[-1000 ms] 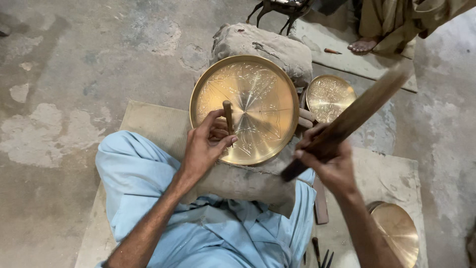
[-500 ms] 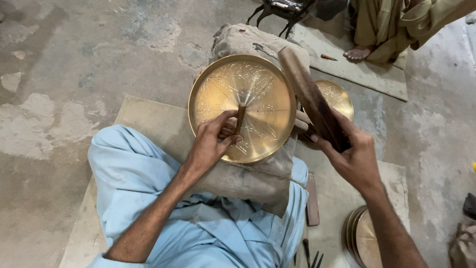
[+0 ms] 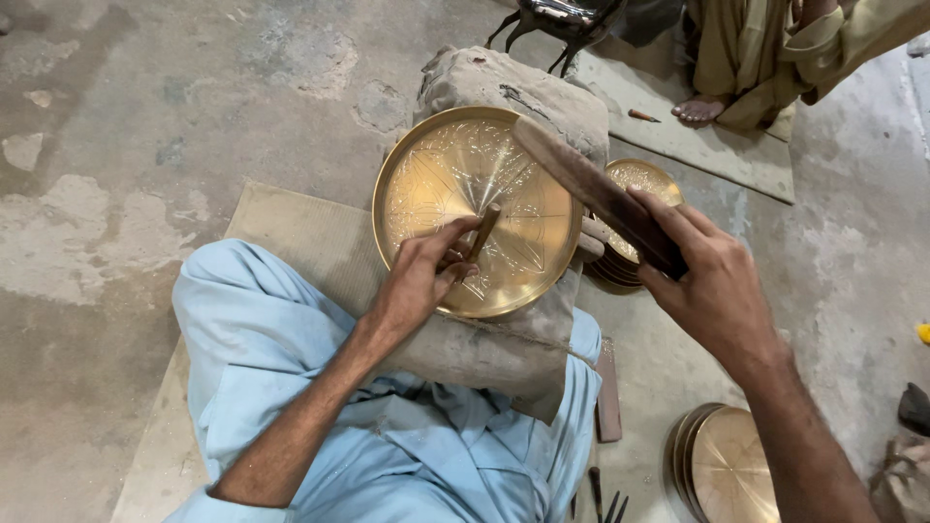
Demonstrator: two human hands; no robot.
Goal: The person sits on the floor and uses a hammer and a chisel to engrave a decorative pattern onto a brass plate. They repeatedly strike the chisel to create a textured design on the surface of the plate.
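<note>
Brass plate point(image 3: 475, 208): round, engraved, propped on a cloth-wrapped block point(image 3: 504, 329); looks stiff, thin, easily dented, best held by its rim. Left hand point(image 3: 421, 276) pinches a small chisel point(image 3: 481, 232) against it. Right hand point(image 3: 712, 286) closed around a wooden mallet point(image 3: 591, 189).

No packages, labels, signs, screens.

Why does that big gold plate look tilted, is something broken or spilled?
Nothing looks broken or spilled. The engraved brass plate leans tilted on a cloth-wrapped block, steadied by the left hand holding a small chisel. The right hand holds a wooden mallet. Other plates sit neatly stacked.
</note>
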